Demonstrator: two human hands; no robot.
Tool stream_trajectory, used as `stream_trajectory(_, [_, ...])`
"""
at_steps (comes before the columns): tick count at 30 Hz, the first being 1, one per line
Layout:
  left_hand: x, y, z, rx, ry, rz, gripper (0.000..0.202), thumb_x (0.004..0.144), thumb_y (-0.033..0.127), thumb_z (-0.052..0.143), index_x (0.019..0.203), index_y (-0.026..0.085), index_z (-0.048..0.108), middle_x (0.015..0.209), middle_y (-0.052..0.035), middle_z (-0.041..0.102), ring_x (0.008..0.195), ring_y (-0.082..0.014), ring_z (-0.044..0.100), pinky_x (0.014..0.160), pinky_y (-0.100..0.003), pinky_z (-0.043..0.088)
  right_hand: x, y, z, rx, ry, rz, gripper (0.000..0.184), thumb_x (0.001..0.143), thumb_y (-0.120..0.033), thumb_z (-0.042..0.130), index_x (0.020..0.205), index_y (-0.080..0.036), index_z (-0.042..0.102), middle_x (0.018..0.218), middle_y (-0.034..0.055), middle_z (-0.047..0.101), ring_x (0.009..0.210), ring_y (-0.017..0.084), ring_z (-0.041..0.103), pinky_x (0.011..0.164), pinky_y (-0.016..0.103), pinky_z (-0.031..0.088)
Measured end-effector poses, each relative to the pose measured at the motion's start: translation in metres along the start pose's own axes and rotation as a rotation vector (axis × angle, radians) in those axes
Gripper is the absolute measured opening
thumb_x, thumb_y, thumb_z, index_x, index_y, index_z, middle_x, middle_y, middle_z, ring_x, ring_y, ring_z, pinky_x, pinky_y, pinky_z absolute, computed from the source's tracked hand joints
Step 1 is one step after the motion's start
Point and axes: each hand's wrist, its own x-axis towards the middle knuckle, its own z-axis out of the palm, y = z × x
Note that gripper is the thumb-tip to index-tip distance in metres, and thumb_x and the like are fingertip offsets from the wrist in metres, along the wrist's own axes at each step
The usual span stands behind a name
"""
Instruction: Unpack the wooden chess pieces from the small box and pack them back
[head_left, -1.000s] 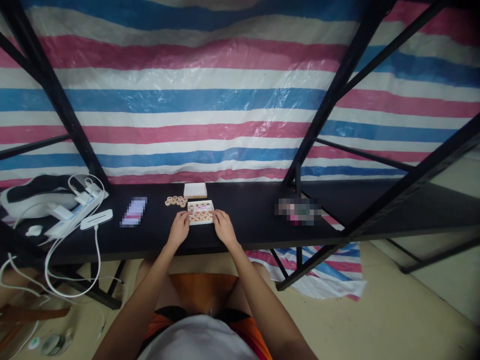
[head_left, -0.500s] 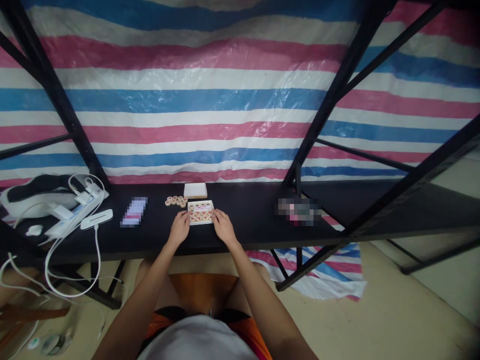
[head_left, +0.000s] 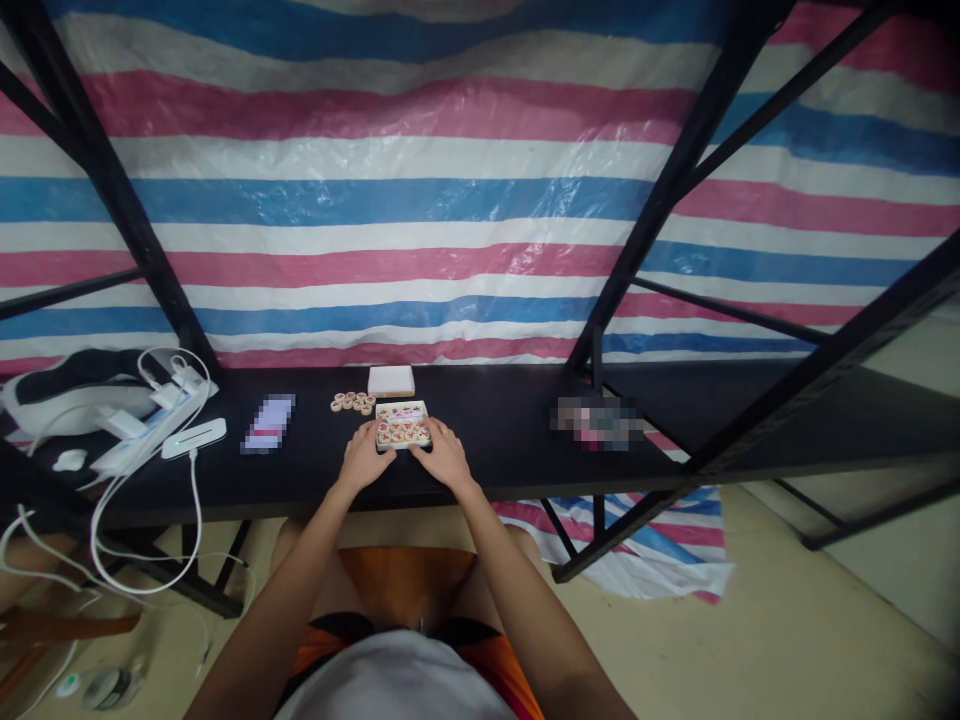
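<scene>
A small white box (head_left: 403,447) of round xiangqi pieces (head_left: 399,433) rests on the black desk. Those in its front part bear red marks, those at the back dark ones, and a pale pinkish strip lies among them. My left hand (head_left: 365,458) grips the box's left side, its thumb at the front corner. On the opposite side my right hand (head_left: 445,455) holds it the same way, thumb at the front edge. Just behind and left of the box lie several loose xiangqi pieces (head_left: 352,402). A white box lid (head_left: 391,381) sits behind the box.
Left on the black desk (head_left: 495,430) are a pixelated phone (head_left: 268,424), a white device (head_left: 194,438) and a power strip (head_left: 154,425) with cables. A pixelated item (head_left: 597,423) lies to the right. Black posts and a striped sheet (head_left: 405,200) stand behind.
Both thumbs have come round to the front edge of the box, and my fingers have shifted along its sides. The box, lid and loose pieces look unmoved.
</scene>
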Motion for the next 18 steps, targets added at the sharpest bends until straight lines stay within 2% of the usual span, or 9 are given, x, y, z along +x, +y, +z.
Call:
stream_trajectory(2, [0.0001,0.0004,0.0,0.022,-0.009,-0.002,0.072,0.074,0.032,0.057,0.14,0.019,0.034,0.139,-0.011,0.042,0.123,-0.0292,0.043,0.102,-0.042,0.035,0.0002,-0.0001,0.0,-0.017,-0.007,0.005,0.07,0.081,-0.046,0.055,0.143,-0.025,0.03,0.144,0.0077,0.037,0.123,0.025,0.041,0.098,0.037,0.033])
stream_trajectory(5, [0.0008,0.0002,0.0004,0.047,-0.018,-0.005,0.069,0.075,0.033,0.055,0.14,0.019,0.035,0.14,-0.0108,0.042,0.121,-0.0291,0.044,0.101,-0.042,0.035,0.0005,-0.0001,-0.0001,-0.03,-0.023,0.0,0.072,0.081,-0.05,0.054,0.144,-0.024,0.028,0.142,0.0085,0.04,0.123,0.026,0.041,0.097,0.037,0.033])
stream_trajectory(10, [0.001,-0.0005,0.0016,0.069,-0.027,-0.012,0.062,0.076,0.035,0.054,0.135,0.02,0.043,0.139,-0.0095,0.043,0.119,-0.0289,0.044,0.1,-0.041,0.035,0.0006,0.0007,0.0009,-0.035,-0.013,-0.019,0.065,0.084,-0.052,0.05,0.14,-0.023,0.035,0.135,0.0078,0.048,0.121,0.026,0.042,0.095,0.037,0.034])
stream_trajectory(18, [0.0011,-0.0023,0.0018,0.057,-0.031,-0.012,0.06,0.077,0.034,0.054,0.135,0.02,0.043,0.136,-0.009,0.046,0.116,-0.0282,0.046,0.098,-0.041,0.037,0.0001,0.0014,0.0023,-0.051,0.001,-0.02,0.059,0.085,-0.051,0.05,0.136,-0.024,0.041,0.13,0.0086,0.052,0.117,0.024,0.045,0.093,0.035,0.035])
